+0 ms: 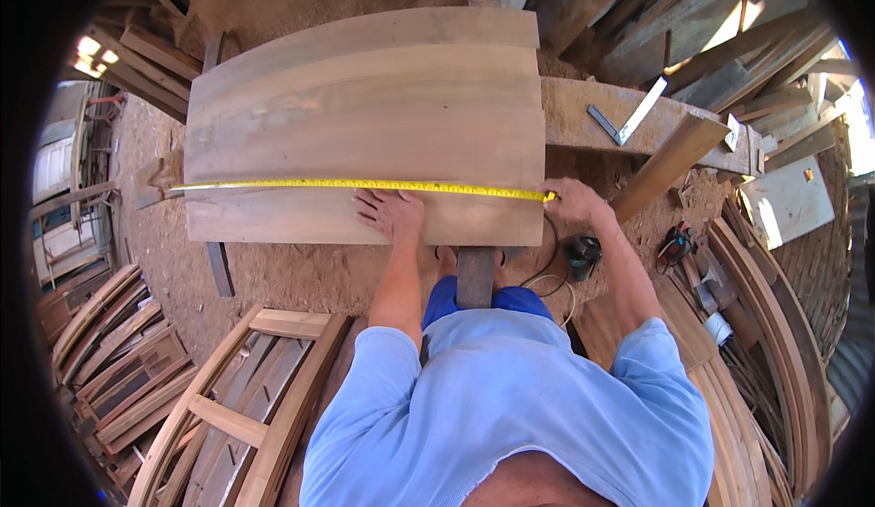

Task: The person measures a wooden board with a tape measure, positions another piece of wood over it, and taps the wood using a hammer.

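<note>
A wide wooden panel [365, 124] lies flat before me, its far edge appearing curved. Across it, near the side closest to me, stretches a yellow tape measure [401, 185], running from beyond the panel's left edge to its right edge. My right hand [572, 201] is closed around the tape's case at the right edge; the fingers cover most of the case. Just below the blade, my left hand [392, 213] rests flat on the panel, fingers spread, holding nothing.
A try square [629, 122] lies on a thick wooden beam [583, 110] at the right. A plank [670, 165] slants beside it. On the ground stands a dark power tool [583, 256] near a cable. Wooden frames [232, 420] lean at the lower left, and curved timbers [775, 325] at the right.
</note>
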Demonstrator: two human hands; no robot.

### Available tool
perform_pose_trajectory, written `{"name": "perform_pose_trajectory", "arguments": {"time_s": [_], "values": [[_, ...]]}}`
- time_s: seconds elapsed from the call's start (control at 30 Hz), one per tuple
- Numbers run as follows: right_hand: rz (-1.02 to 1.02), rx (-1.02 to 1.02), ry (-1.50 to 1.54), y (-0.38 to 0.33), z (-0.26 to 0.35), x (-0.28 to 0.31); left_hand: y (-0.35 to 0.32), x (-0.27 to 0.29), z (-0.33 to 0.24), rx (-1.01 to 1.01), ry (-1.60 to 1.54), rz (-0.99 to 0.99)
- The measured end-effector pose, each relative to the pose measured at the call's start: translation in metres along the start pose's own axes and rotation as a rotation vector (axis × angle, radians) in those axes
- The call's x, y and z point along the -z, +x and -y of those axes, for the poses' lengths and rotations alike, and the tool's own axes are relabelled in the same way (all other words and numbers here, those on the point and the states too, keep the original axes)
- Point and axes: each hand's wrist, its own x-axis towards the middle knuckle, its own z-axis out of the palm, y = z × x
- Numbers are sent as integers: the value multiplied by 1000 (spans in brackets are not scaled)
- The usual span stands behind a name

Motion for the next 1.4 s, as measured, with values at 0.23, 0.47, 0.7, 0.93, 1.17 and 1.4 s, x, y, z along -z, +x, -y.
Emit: {"name": "perform_pose_trajectory", "arguments": {"time_s": [0.23, 0.47, 0.7, 0.93, 1.17, 1.4], "values": [[-3, 56, 44, -19, -9, -21, -2, 40, -9, -32, 139, 312], [7, 86, 38, -5, 14, -28, -15, 7, 54, -193, 21, 33], [52, 62, -25, -11, 23, -29, -60, -8, 128, 379, -435, -19], [57, -1, -12, -25, 10, -36, -37, -14, 107, 690, -1497, 242], [29, -12, -82, -30, 10, -48, -41, -6, 101, 669, -1547, 306], [-6, -32, -121, -47, -11, -59, -40, -15, 93, 712, -1493, 380]]}}
